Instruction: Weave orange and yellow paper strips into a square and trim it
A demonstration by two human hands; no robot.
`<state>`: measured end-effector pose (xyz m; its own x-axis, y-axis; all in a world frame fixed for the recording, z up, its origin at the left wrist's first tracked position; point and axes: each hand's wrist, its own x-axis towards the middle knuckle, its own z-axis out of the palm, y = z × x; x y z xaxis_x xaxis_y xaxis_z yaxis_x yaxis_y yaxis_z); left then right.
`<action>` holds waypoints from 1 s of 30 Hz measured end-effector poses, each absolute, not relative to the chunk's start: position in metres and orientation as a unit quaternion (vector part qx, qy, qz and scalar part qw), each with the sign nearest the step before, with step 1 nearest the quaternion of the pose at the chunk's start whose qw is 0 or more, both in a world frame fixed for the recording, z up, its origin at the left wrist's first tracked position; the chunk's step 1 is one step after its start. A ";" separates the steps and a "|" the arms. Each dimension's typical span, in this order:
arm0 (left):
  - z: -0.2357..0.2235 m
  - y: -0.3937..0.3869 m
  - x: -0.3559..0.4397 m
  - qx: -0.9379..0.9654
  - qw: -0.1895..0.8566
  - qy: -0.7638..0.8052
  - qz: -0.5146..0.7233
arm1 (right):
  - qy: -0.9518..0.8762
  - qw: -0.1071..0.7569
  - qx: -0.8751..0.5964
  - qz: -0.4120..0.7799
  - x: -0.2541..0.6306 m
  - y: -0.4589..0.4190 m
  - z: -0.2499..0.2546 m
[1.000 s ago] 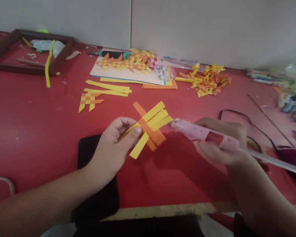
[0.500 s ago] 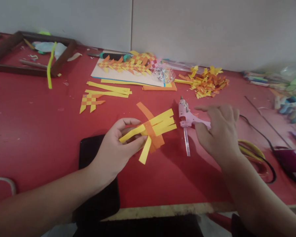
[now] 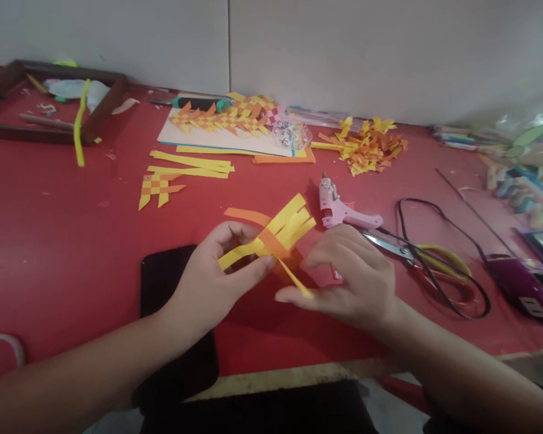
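Note:
Between its thumb and fingers, my left hand (image 3: 228, 259) pinches a partly woven piece of yellow and orange paper strips (image 3: 276, 241). Several yellow ends fan out to the upper right, crossed by an orange band. My right hand (image 3: 348, 280) is close on the right side, its thumb apart from the curled fingers. One loose yellow strip end reaches down to that thumb and touches it. Just beyond my right hand a pink glue gun (image 3: 339, 208) lies on the red table; its clear stick is mostly hidden behind the fingers.
Scissors (image 3: 389, 246) and a black cord lie to the right. A dark phone-like slab (image 3: 163, 277) is under my left wrist. Farther back are loose yellow strips (image 3: 194, 163), a finished woven fish (image 3: 156, 188), a paper scrap pile (image 3: 371, 147) and a wooden frame (image 3: 104, 114).
My right hand has left the glue gun and come left and nearer, to the loose yellow strip. The woven piece has tilted slightly in my left hand. The view has shifted a little.

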<state>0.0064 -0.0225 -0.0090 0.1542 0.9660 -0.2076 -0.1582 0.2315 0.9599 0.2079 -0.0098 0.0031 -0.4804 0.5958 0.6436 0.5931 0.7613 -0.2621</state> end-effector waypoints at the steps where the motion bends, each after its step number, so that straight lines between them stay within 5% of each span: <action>1: -0.008 -0.023 0.006 0.438 0.625 0.471 0.442 | -0.858 0.369 -0.357 0.002 0.207 -0.010 0.003; 7: -0.006 -0.025 0.006 0.454 0.620 0.479 0.424 | -0.822 0.380 -0.410 0.106 0.206 -0.010 0.004; 17: -0.004 -0.023 0.007 0.452 0.650 0.432 0.432 | -0.657 0.370 -0.396 0.524 0.203 -0.015 0.001; 30: -0.004 -0.024 0.009 0.468 0.629 0.442 0.436 | -0.633 0.399 -0.397 0.532 0.201 -0.015 -0.003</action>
<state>0.0093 -0.0245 -0.0038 0.2298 0.9620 -0.1473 -0.1348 0.1813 0.9741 0.2012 -0.0147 -0.0033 -0.3665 0.9268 0.0824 0.0788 0.1192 -0.9897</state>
